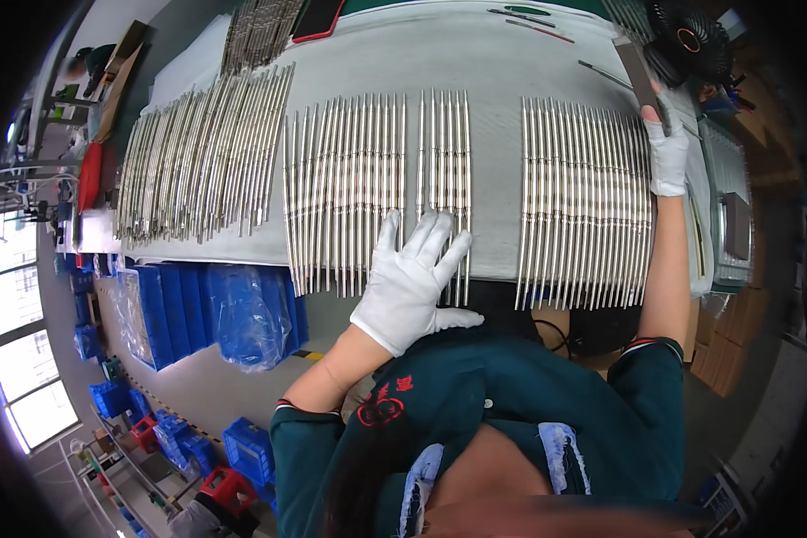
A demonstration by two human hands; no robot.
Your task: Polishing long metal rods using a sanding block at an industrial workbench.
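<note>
My left hand (412, 280), in a white glove, lies palm down with its fingers spread over the lower part of the slim metal rods (446, 152). They stand in a narrow group beside a wider row of like rods (345, 179). At the far right, my right hand (669, 154) grips a flat grey-brown bar (635, 73); its glove leaves the thumb tip bare. That hand is beside the right-hand row of metal rods (583, 202), which lie side by side with their near ends past the table edge.
More rods (202, 161) lie at the left, with another bundle (262, 34) behind. A black fan (688, 40) stands at the far right corner near loose thin tools (540, 30). Blue bins (175, 314) and a clear plastic bag (253, 323) are below the table's left side.
</note>
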